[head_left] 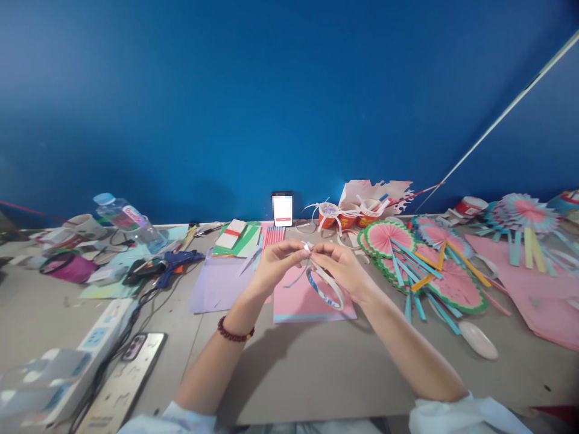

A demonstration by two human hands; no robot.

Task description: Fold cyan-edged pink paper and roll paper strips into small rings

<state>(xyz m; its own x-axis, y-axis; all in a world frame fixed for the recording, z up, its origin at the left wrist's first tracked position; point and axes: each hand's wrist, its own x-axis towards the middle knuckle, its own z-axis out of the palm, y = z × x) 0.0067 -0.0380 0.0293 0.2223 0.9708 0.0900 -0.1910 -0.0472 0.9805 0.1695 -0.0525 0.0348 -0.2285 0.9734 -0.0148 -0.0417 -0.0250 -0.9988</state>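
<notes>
Both my hands meet above the pink paper sheet (294,307) in the middle of the table. My left hand (281,264) pinches a small white strip of tape (307,246) between thumb and fingers. Close beside it, my right hand (340,266) is closed on the same white strip, fingertips almost touching the left ones. A roll of white tape (337,301) with blue print inside its ring hangs tilted below the right fingers. A thin bluish paper strip (293,278) shows under the left hand.
Purple paper (217,283) lies left, near a blue glue gun (174,268) and a power strip (106,328). A lit phone (283,210) stands against the wall. Watermelon-coloured paper fans (391,238) and a white spoon-like piece (478,339) lie right. A plastic bottle (131,220) leans at left.
</notes>
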